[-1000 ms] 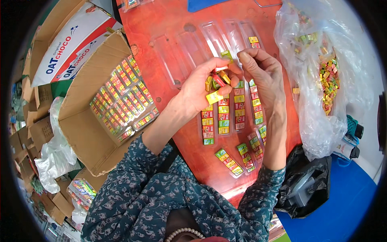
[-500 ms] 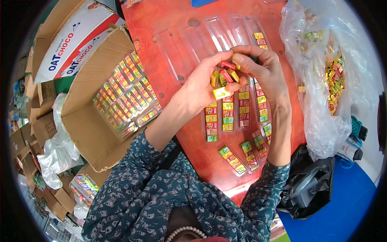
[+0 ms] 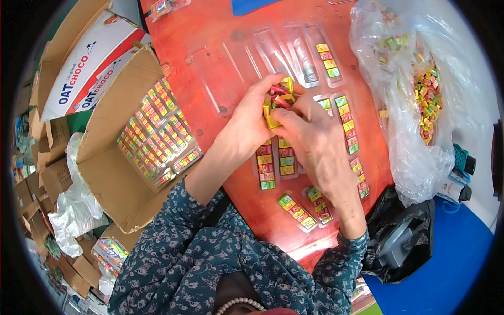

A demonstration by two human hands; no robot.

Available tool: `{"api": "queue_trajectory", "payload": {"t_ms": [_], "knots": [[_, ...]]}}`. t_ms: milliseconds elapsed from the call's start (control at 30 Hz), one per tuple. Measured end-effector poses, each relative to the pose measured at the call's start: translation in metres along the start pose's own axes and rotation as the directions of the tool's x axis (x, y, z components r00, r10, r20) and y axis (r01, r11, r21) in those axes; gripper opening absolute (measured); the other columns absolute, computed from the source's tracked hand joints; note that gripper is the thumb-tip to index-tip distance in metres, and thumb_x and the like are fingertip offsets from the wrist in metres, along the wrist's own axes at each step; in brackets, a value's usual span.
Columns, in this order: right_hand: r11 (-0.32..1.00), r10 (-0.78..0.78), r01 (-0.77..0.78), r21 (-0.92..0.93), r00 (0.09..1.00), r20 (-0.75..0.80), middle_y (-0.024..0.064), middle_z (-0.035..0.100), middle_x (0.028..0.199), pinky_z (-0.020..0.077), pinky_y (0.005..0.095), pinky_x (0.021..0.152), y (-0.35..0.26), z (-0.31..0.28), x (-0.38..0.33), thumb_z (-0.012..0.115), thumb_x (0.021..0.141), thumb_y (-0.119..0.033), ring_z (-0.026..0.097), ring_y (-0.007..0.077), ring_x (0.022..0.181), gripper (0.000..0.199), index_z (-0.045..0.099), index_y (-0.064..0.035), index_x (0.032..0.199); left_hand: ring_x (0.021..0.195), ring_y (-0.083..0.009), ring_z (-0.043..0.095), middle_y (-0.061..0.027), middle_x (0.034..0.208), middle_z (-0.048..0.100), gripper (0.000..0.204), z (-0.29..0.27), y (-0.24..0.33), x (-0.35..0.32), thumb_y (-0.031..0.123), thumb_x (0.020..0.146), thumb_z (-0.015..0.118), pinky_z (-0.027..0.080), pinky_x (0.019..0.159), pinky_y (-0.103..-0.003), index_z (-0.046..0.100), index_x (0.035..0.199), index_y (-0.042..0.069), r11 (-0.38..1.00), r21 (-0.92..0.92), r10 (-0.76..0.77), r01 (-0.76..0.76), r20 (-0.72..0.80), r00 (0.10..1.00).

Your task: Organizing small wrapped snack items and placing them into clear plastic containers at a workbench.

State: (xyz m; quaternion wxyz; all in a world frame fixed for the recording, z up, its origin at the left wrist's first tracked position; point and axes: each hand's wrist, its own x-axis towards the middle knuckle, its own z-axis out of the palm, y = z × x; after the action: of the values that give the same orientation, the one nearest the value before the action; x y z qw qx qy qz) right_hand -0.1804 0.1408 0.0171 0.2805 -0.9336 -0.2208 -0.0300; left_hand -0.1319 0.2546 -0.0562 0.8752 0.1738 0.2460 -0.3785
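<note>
Several small wrapped candies (image 3: 281, 97) in yellow and red lie bunched in my left hand (image 3: 245, 118), its fingers curled around them. My right hand (image 3: 315, 134) meets it from the right, thumb and fingers closed in a pinch at a yellow candy on the near side of the bunch; its fingertips are partly hidden. Beneath and beside my hands, narrow clear trays hold rows of yellow, red and green candies (image 3: 347, 126). Beyond them stands a partly filled tray (image 3: 336, 82), with unfilled clear trays (image 3: 270, 50) to its left.
An open cardboard box (image 3: 100, 163) on the left contains many filled trays. At the right, a large clear plastic bag (image 3: 415, 168) holds loose candies. A black bag (image 3: 375, 236) with a grey container sits near right. Two filled trays (image 3: 297, 212) lie slanted near the red table's (image 3: 252, 210) front.
My right hand has come nearer and lower, its fingers now over the near side of the candy bunch. The whole view has shifted slightly, and more of the partly filled tray shows.
</note>
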Motion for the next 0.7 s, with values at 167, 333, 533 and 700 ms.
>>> {"api": "queue_trajectory", "payload": {"t_ms": [167, 333, 533, 700], "knots": [[0.999, 0.011, -0.011, 0.048, 1.000, 0.007, 0.0130, 0.052, 0.081, 0.0465, 0.0360, 0.057, -0.002, -0.011, -0.003, 0.061, 0.071, -0.003, 0.057, 0.0289, 0.072, 0.018, 0.057, -0.0025, 0.088, 0.082, -0.0230, 0.062, -0.0130, 0.090, 0.064, 0.035, -0.004, 0.002, -0.006, 0.026, 0.089, 0.045, 0.050, 0.077, -0.034, 0.060, 0.097, -0.004, 0.989, -0.088, -0.089, 0.120, 0.297, 0.951], [0.959, 0.111, -0.079, 0.274, 0.988, -0.105, 0.0140, 0.058, 0.091, 0.0486, 0.0332, 0.064, 0.003, -0.022, -0.004, 0.067, 0.070, -0.003, 0.060, 0.0286, 0.078, 0.024, 0.060, -0.0020, 0.093, 0.086, -0.0229, 0.061, -0.0128, 0.093, 0.063, 0.032, 0.012, 0.006, -0.022, 0.025, 0.088, 0.047, 0.050, 0.077, -0.035, 0.059, 0.097, -0.003, 0.999, -0.028, -0.017, 0.024, 0.209, 0.978], [0.932, 0.174, -0.164, 0.325, 0.985, -0.004, 0.0128, 0.058, 0.088, 0.0463, 0.0345, 0.065, 0.008, -0.041, -0.006, 0.066, 0.071, -0.002, 0.058, 0.0284, 0.077, 0.024, 0.060, -0.0021, 0.094, 0.084, -0.0255, 0.061, -0.0142, 0.093, 0.063, 0.026, 0.005, 0.001, -0.019, 0.020, 0.087, 0.051, 0.050, 0.077, -0.037, 0.058, 0.099, -0.002, 0.983, -0.114, -0.115, 0.143, 0.223, 0.968], [0.901, 0.394, -0.426, 0.079, 0.731, -0.557, 0.0002, 0.061, 0.080, 0.0420, 0.0198, 0.064, 0.081, -0.118, -0.027, 0.062, 0.081, -0.007, 0.052, 0.0058, 0.073, 0.017, 0.066, -0.0010, 0.097, 0.082, -0.0273, 0.061, -0.0200, 0.093, 0.063, 0.031, -0.002, 0.016, -0.032, 0.019, 0.086, 0.053, 0.052, 0.071, -0.032, 0.056, 0.105, -0.005, 0.999, 0.045, 0.001, -0.009, 0.177, 0.984]]}}
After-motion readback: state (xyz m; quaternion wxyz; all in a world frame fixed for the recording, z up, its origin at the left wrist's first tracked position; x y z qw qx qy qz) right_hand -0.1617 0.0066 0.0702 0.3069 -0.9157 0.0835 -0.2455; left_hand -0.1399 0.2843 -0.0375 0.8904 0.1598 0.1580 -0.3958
